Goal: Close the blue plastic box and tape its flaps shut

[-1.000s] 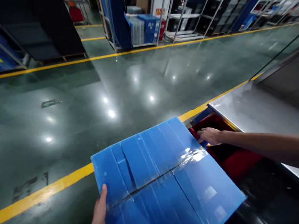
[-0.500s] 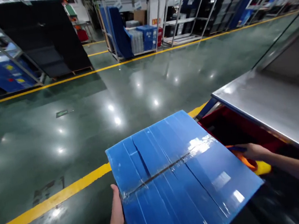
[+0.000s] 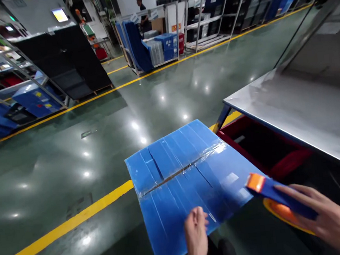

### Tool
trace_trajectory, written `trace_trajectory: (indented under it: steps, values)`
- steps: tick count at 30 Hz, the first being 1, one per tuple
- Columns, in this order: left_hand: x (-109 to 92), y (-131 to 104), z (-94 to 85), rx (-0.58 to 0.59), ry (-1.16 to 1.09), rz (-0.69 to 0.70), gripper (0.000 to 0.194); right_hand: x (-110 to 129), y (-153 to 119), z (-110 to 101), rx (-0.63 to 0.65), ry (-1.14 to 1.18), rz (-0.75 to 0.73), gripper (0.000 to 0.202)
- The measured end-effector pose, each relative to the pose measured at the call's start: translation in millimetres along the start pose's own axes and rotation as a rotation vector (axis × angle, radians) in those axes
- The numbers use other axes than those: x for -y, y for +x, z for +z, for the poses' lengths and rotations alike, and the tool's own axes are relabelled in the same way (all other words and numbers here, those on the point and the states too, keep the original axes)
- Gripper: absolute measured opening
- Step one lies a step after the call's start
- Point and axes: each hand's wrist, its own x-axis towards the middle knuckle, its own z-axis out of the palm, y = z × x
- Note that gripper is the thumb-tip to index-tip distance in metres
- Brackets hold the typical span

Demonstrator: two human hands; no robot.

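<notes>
A blue corrugated-plastic box [image 3: 173, 209] lies in front of me, its top crossed by a seam under clear, shiny tape. Above its near edge is my left hand [image 3: 196, 225], the fingers curled together; whether anything is pinched in them cannot be made out. My right hand [image 3: 327, 212] grips a blue-and-orange tape gun [image 3: 275, 193] by its body. The gun's orange head hangs over the box's right corner, with a yellow-rimmed roll beneath it.
To the right stands a metal-topped table [image 3: 303, 112] with a dark red bin [image 3: 296, 160] under it. A yellow floor line [image 3: 105, 204] runs past the box. Across the aisle are racks [image 3: 207, 25] and a seated person [image 3: 142, 14].
My left hand has left the box's left side for its near edge. My right hand has brought the tape gun out from beyond the box's right side, towards me.
</notes>
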Motion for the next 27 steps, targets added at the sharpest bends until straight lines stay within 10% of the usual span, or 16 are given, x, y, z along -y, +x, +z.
trace_trajectory:
  steps: [4,8,12,19,27]
  values:
    - [8,-45,35.3,0.246,-0.334,-0.057,0.090,92,15,-25,0.171,0.047,-0.518,0.065]
    - [-6,-72,0.8,0.240,-0.469,0.058,0.044,133,33,-33,0.265,0.022,-0.825,0.082]
    - [-10,-77,-32.0,0.108,-0.481,0.072,0.038,147,54,-14,0.307,0.028,-0.908,0.081]
    - [-16,-64,-54.4,-0.072,-0.699,-0.039,0.050,165,86,17,0.507,0.430,-0.487,0.061]
    - [-79,-53,-64.3,-0.086,-0.634,-0.075,0.067,192,114,31,0.730,0.800,0.082,0.054]
